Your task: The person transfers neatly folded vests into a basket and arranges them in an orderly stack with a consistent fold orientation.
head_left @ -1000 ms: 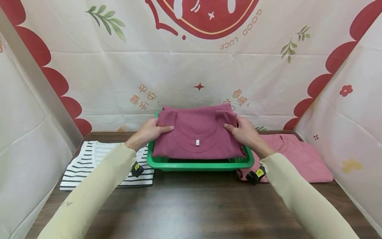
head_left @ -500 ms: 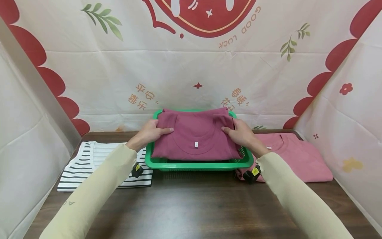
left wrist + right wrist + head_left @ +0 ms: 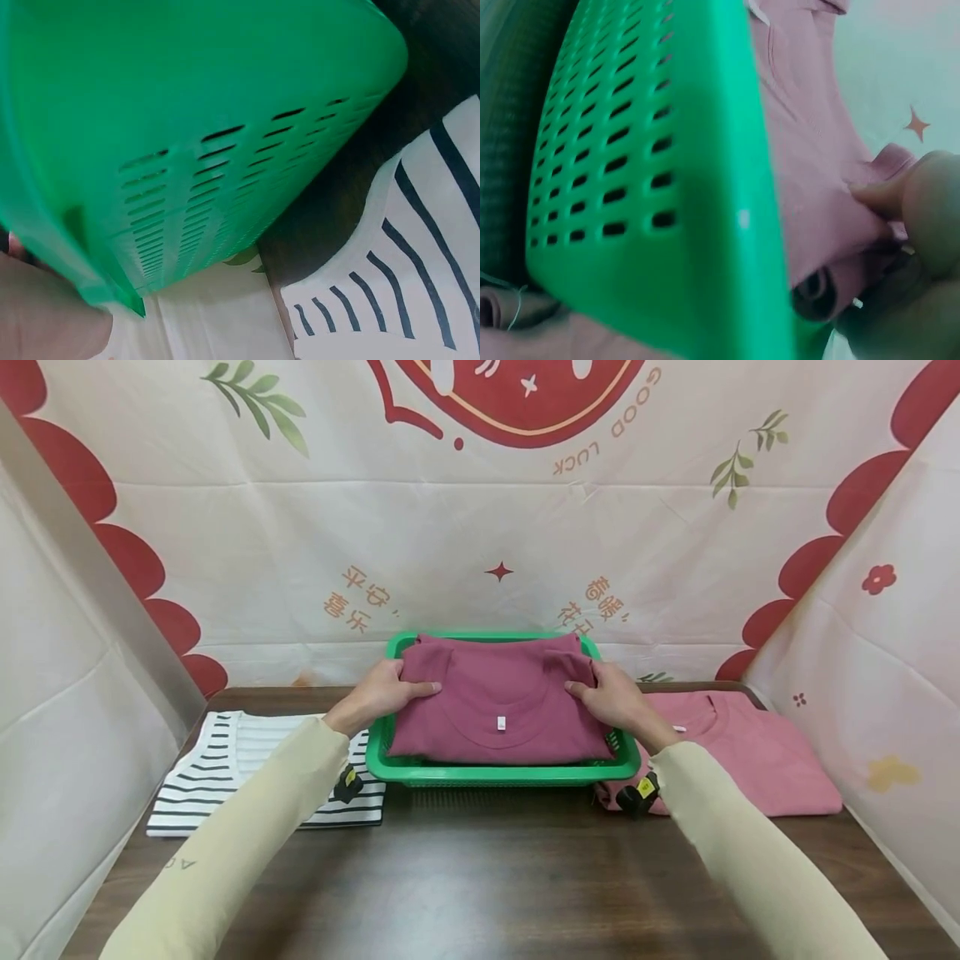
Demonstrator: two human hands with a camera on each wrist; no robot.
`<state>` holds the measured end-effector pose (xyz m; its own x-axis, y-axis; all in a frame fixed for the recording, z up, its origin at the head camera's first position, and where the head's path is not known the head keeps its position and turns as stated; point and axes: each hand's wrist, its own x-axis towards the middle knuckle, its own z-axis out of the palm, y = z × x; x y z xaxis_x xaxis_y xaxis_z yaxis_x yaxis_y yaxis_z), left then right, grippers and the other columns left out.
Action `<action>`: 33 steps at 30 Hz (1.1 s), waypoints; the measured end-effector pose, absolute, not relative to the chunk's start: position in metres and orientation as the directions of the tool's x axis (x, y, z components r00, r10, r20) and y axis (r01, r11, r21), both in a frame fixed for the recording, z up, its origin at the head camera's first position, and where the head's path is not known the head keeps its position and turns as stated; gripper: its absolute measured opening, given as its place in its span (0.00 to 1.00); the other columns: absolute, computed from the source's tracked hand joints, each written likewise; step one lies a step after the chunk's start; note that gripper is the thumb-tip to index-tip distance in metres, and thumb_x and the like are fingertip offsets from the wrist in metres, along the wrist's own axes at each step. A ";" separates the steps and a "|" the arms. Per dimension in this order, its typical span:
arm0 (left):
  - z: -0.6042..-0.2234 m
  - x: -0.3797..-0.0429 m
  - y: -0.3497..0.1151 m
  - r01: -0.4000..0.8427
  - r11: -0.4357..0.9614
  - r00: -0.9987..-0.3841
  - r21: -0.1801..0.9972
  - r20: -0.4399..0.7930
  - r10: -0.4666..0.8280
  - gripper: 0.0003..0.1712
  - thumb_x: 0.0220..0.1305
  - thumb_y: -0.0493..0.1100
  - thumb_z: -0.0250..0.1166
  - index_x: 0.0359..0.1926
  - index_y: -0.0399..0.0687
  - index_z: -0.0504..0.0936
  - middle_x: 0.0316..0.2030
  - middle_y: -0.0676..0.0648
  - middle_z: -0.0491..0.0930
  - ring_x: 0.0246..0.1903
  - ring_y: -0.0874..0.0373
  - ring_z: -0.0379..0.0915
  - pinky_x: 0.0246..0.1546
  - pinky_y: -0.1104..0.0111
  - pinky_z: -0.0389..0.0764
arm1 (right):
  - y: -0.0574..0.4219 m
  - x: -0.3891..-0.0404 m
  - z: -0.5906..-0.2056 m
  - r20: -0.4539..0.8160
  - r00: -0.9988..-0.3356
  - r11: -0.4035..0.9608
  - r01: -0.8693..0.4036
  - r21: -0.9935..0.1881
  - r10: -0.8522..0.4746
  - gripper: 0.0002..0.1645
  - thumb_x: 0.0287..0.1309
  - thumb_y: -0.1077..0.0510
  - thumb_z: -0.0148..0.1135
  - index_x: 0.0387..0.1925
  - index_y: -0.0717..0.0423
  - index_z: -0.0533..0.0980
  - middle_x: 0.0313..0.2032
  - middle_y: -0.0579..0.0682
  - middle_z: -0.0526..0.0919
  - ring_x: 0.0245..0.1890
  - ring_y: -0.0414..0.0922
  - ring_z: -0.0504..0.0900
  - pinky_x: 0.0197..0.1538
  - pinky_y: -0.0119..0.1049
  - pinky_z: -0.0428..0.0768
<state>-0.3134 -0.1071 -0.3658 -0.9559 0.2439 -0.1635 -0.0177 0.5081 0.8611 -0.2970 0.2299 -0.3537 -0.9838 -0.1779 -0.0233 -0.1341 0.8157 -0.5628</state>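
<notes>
A folded plum-coloured T-shirt (image 3: 495, 727) with a small white neck label lies within the rim of a green plastic basket (image 3: 502, 774). My left hand (image 3: 378, 695) grips the shirt's left side, thumb on top of the fabric. On the opposite side my right hand (image 3: 617, 697) holds the shirt in the same way. In the right wrist view the thumb (image 3: 885, 196) presses on the shirt (image 3: 817, 187) just beyond the basket wall (image 3: 615, 172). The left wrist view shows mostly the basket's slotted side (image 3: 202, 135); the left hand (image 3: 49, 315) is partly hidden behind its rim.
Left of the basket lies a folded white T-shirt (image 3: 195, 789) with black stripes. A folded pink T-shirt (image 3: 772, 760) lies to the right, partly behind the right forearm. Brown wooden table (image 3: 480, 877) in front; a printed white cloth (image 3: 450, 543) hangs behind.
The plum T-shirt has come down lower into the basket, and the basket's back rim now shows behind it. Both hands have kept their hold on its sides.
</notes>
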 end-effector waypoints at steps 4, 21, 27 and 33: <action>-0.365 -0.313 -0.106 0.008 0.542 -0.956 0.841 -0.153 0.251 0.20 0.57 0.52 0.66 0.41 0.41 0.76 0.32 0.43 0.80 0.26 0.55 0.77 0.27 0.66 0.78 | 0.232 -0.296 -0.357 -0.022 -0.976 0.819 -0.170 -0.548 -0.218 0.20 0.66 0.50 0.52 0.47 0.63 0.70 0.24 0.54 0.67 0.21 0.47 0.69 0.25 0.39 0.70; -0.368 -0.313 -0.105 0.059 0.555 -0.953 0.830 -0.118 0.278 0.16 0.57 0.51 0.67 0.34 0.42 0.78 0.25 0.46 0.77 0.21 0.57 0.73 0.23 0.67 0.76 | 0.235 -0.291 -0.375 0.131 -0.959 0.799 -0.283 -0.530 -0.253 0.27 0.64 0.46 0.54 0.57 0.60 0.69 0.26 0.56 0.74 0.22 0.47 0.72 0.27 0.41 0.71; -0.368 -0.312 -0.104 0.071 0.568 -0.950 0.820 -0.118 0.289 0.16 0.57 0.50 0.67 0.31 0.42 0.77 0.23 0.47 0.76 0.19 0.58 0.73 0.22 0.68 0.75 | 0.233 -0.288 -0.379 0.163 -0.957 0.807 -0.290 -0.514 -0.240 0.24 0.64 0.48 0.55 0.54 0.59 0.70 0.24 0.56 0.74 0.21 0.47 0.72 0.26 0.41 0.71; -0.368 -0.311 -0.106 0.111 0.583 -0.942 0.805 -0.103 0.321 0.15 0.58 0.49 0.67 0.33 0.41 0.78 0.24 0.47 0.79 0.20 0.58 0.74 0.23 0.67 0.77 | 0.233 -0.287 -0.382 0.175 -0.955 0.812 -0.295 -0.504 -0.239 0.20 0.63 0.48 0.56 0.50 0.58 0.70 0.21 0.54 0.71 0.19 0.46 0.71 0.25 0.40 0.70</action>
